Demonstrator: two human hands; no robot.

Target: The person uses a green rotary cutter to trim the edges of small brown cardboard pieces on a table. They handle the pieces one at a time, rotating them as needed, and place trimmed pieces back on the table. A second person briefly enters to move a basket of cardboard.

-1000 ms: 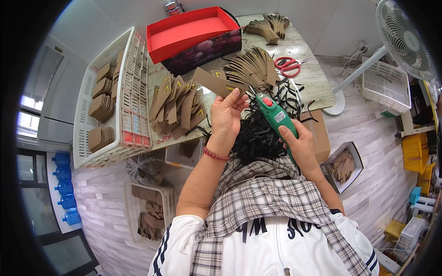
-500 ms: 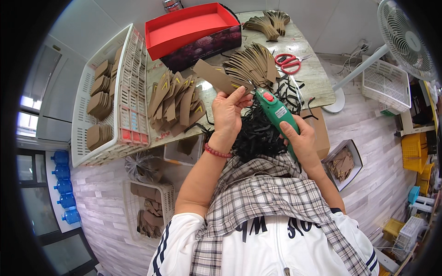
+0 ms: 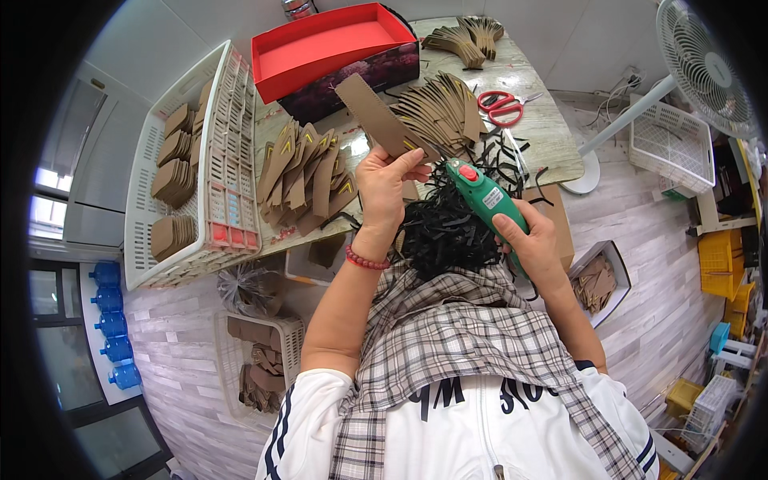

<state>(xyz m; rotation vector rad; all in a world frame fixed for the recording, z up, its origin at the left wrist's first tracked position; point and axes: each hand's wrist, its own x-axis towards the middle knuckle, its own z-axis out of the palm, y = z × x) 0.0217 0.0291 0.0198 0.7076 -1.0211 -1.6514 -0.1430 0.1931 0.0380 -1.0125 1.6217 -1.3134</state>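
**Glue gun meets a brown card strip above the lap**

While the left hand (image 3: 390, 186) pinches one long brown card strip (image 3: 376, 118) by its lower end, the strip stands tilted up over the near edge of the table (image 3: 552, 136), so its end is free for the tool. The right hand (image 3: 534, 244) is closed around the green glue gun (image 3: 486, 194), whose nozzle points at that pinched end, just beside the left fingers. Below both hands lies a heap of black strips (image 3: 444, 232), probably kept close on the lap for easy reach. Fanned brown pieces (image 3: 304, 172) wait at the table's left part. The red scissors (image 3: 500, 106) lie near the right edge, and the red box (image 3: 332, 44) sits at the far edge.
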